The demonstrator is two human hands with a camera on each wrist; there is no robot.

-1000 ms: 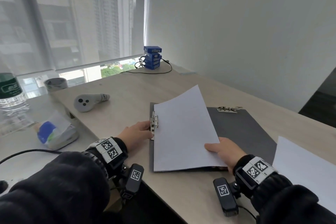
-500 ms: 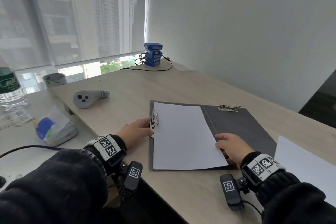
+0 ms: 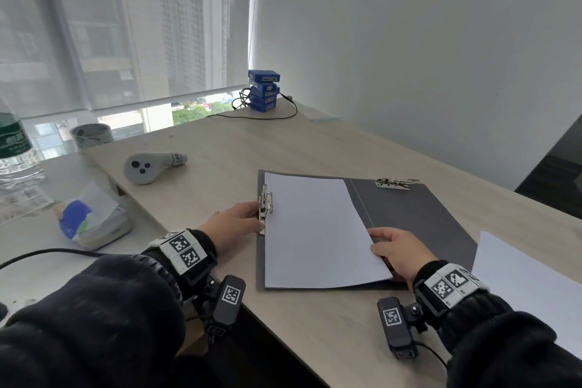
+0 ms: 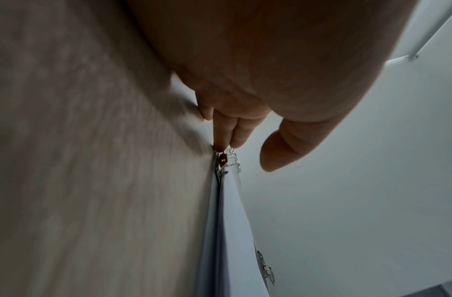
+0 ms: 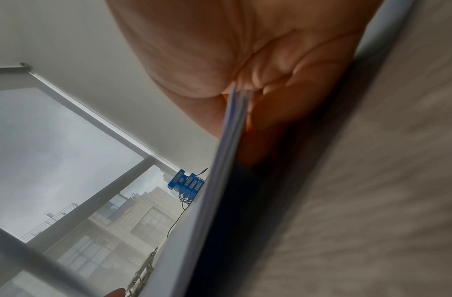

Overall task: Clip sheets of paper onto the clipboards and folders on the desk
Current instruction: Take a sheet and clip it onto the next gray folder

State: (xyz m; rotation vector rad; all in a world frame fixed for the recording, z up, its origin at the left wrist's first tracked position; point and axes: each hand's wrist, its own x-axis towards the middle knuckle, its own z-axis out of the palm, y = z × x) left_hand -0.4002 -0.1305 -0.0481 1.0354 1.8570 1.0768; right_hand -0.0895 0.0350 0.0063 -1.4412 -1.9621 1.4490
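Observation:
A dark grey folder [image 3: 425, 217] lies open on the desk. A white sheet of paper [image 3: 315, 230] lies flat on its left half, its left edge at the metal clip [image 3: 266, 201]. My left hand [image 3: 256, 214] reaches that clip; in the left wrist view two straight fingertips [image 4: 227, 140] press on the clip [image 4: 227, 160] with the thumb held apart. My right hand [image 3: 378, 239] pinches the sheet's near right corner, thumb on top and fingers underneath; the right wrist view shows the paper's edge [image 5: 219, 180] running between them. A second clip [image 3: 393, 183] sits on the folder's far edge.
Another white sheet [image 3: 529, 287] lies at the right. A grey handheld controller [image 3: 148, 165], a tissue pack [image 3: 91, 220], a tape roll [image 3: 91, 135] and a water bottle [image 3: 14, 148] are on the left. Stacked blue boxes [image 3: 264, 90] with a cable stand at the far edge.
The sheet, held tilted up a second ago, has come down flat onto the folder's left half. My right hand moved down and right with it. My left hand stayed at the clip.

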